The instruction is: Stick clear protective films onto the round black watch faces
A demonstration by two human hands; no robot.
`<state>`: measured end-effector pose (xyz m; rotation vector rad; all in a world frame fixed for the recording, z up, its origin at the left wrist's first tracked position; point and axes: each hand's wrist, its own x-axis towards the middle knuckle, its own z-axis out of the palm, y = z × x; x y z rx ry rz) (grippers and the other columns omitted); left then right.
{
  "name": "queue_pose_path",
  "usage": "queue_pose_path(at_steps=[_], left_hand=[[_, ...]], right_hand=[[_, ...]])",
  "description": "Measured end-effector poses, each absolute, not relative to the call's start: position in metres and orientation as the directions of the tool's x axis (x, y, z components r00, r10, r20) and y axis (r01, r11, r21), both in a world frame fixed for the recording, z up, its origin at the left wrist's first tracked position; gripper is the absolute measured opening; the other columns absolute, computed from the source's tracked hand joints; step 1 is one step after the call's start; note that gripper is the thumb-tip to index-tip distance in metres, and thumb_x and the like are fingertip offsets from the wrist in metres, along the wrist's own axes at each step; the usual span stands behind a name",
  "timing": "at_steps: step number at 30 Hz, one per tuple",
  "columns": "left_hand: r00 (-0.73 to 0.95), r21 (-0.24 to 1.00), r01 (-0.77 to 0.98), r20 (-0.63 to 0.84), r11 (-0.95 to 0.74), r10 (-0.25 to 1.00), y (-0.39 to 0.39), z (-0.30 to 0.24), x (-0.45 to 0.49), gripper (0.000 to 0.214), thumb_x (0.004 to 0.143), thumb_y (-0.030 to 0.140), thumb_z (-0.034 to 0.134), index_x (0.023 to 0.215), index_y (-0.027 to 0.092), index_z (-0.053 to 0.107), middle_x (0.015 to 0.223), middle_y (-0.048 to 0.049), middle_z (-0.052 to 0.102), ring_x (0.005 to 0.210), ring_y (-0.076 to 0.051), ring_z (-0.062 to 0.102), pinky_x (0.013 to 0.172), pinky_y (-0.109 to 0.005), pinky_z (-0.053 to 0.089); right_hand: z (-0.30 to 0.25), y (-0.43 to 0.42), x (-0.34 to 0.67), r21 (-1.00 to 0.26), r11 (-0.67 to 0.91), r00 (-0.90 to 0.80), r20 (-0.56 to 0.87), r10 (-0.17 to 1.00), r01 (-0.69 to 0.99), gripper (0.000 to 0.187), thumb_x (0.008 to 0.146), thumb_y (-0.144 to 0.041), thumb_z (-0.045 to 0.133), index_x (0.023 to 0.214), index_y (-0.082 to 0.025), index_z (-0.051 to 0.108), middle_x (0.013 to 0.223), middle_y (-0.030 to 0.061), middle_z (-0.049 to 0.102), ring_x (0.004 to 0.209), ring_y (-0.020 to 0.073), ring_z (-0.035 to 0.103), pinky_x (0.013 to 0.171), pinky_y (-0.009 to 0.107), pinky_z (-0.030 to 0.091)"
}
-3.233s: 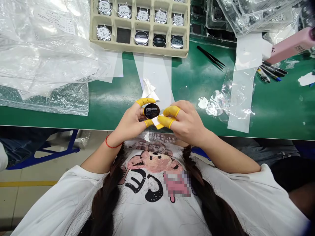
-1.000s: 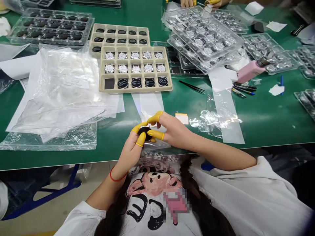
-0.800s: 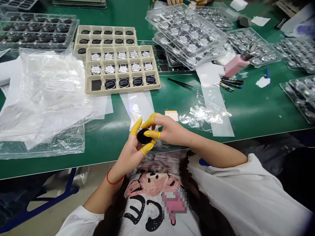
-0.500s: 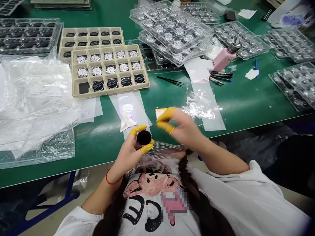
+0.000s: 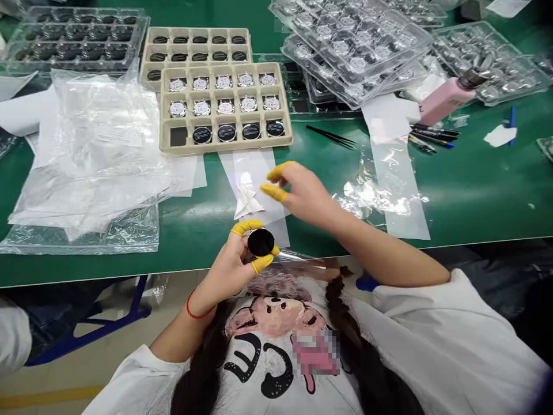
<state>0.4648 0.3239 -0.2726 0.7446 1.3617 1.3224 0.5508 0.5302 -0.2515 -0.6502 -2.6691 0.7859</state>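
My left hand (image 5: pixel 233 266), with yellow finger cots on its fingertips, grips a round watch head (image 5: pixel 261 242) by its rim. The dark face of the watch head points up toward me. Over the table, my right hand (image 5: pixel 309 196) hovers with thumb and forefinger apart, also in yellow cots, and no object shows between them. Just left of and below its fingertips lies a crumpled white tissue (image 5: pixel 247 203) on a strip of white paper (image 5: pixel 263 167). Beyond it stands a beige tray (image 5: pixel 224 148) of watch heads, some pale-faced, some dark; its front-left compartment holds only a dark pad.
Behind sits another beige tray (image 5: pixel 196 49). Clear plastic trays (image 5: pixel 352 40) are stacked at the back right. Black tweezers (image 5: pixel 330 137), pens (image 5: pixel 432 137) and a pink bottle (image 5: pixel 447 101) lie or stand on the right. Plastic bags (image 5: pixel 103 167) cover the left.
My right hand has moved left across the table, toward the tissue. My left hand still holds the watch head. The whole view has shifted, so the table's things appear farther right and higher.
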Motion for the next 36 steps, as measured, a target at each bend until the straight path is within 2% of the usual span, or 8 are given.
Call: queue_pose_path(at_steps=[6,10,15,20,26,30,33,36], left_hand=[[-0.388,0.929,-0.323,-0.303,0.179,0.871,0.316,-0.279,0.451,0.064,0.081,0.033,0.084,0.128,0.022,0.042,0.088,-0.0013,0.079,0.090,-0.020,0.080,0.085,-0.031,0.062],[-0.425,0.927,-0.348,-0.288,0.139,0.858,0.322,-0.286,0.441,0.062,0.078,0.031,0.086,0.125,0.022,0.046,0.089,-0.0011,0.078,0.085,-0.018,0.079,0.081,-0.027,0.062],[-0.457,0.961,-0.264,-0.196,0.078,0.868,0.328,-0.293,0.434,0.065,0.067,0.017,0.090,0.122,0.021,0.055,0.076,0.0071,0.066,0.057,-0.005,0.058,0.051,-0.013,0.044],[-0.459,0.936,-0.348,-0.214,0.047,0.863,0.330,-0.292,0.438,0.060,0.072,0.023,0.088,0.121,0.021,0.053,0.087,0.0022,0.071,0.076,-0.011,0.068,0.070,-0.020,0.056],[-0.479,0.967,-0.248,-0.175,0.059,0.860,0.328,-0.292,0.437,0.060,0.069,0.018,0.088,0.120,0.021,0.056,0.072,0.0067,0.063,0.056,-0.007,0.054,0.051,-0.016,0.043],[-0.516,0.970,-0.245,-0.133,0.003,0.846,0.328,-0.293,0.439,0.059,0.071,0.023,0.088,0.121,0.020,0.056,0.089,0.0015,0.071,0.071,-0.010,0.065,0.064,-0.019,0.054],[-0.516,0.954,-0.300,-0.164,0.001,0.841,0.328,-0.292,0.441,0.061,0.074,0.028,0.088,0.123,0.021,0.053,0.087,0.0006,0.073,0.078,-0.013,0.071,0.071,-0.021,0.058],[-0.532,0.954,-0.300,-0.177,0.011,0.828,0.327,-0.294,0.441,0.065,0.070,0.028,0.091,0.123,0.020,0.054,0.081,0.0023,0.072,0.072,-0.011,0.068,0.067,-0.020,0.056]], right_hand=[[-0.263,0.513,0.495,-0.465,0.805,-0.924,-0.094,0.370,0.369,0.016,0.096,-0.013,0.055,0.106,-0.013,0.067,0.108,0.0129,0.069,0.096,0.0237,0.059,0.081,0.035,0.040],[-0.257,0.513,0.523,-0.557,0.828,-0.950,0.214,0.228,0.074,0.013,0.098,-0.017,0.057,0.102,-0.015,0.069,0.099,0.0079,0.069,0.088,0.0188,0.057,0.080,0.033,0.041],[-0.262,0.482,0.545,-0.265,0.915,-0.849,0.511,-0.133,-0.303,0.022,0.104,-0.025,0.053,0.098,-0.023,0.073,0.091,0.0035,0.070,0.097,0.0201,0.052,0.087,0.036,0.038],[-0.272,0.483,0.543,-0.263,0.946,-0.832,0.555,-0.010,-0.187,0.018,0.103,-0.028,0.056,0.106,-0.025,0.073,0.097,0.0036,0.070,0.097,0.0190,0.052,0.087,0.037,0.037],[-0.267,0.474,0.546,-0.262,0.925,-0.835,0.542,-0.095,-0.276,0.017,0.101,-0.020,0.056,0.102,-0.022,0.073,0.090,0.0035,0.068,0.098,0.0198,0.049,0.089,0.037,0.038],[-0.273,0.480,0.537,-0.255,0.933,-0.801,0.597,-0.057,-0.256,0.019,0.103,-0.025,0.054,0.106,-0.023,0.072,0.094,0.0040,0.067,0.100,0.0194,0.050,0.087,0.037,0.037],[-0.273,0.487,0.538,-0.289,0.937,-0.799,0.601,0.018,-0.196,0.017,0.104,-0.028,0.055,0.108,-0.026,0.071,0.094,0.0032,0.067,0.096,0.0184,0.051,0.087,0.037,0.037],[-0.270,0.483,0.548,-0.289,0.925,-0.814,0.579,-0.035,-0.246,0.014,0.102,-0.025,0.058,0.102,-0.024,0.072,0.092,0.0028,0.067,0.094,0.0178,0.051,0.085,0.035,0.036]])
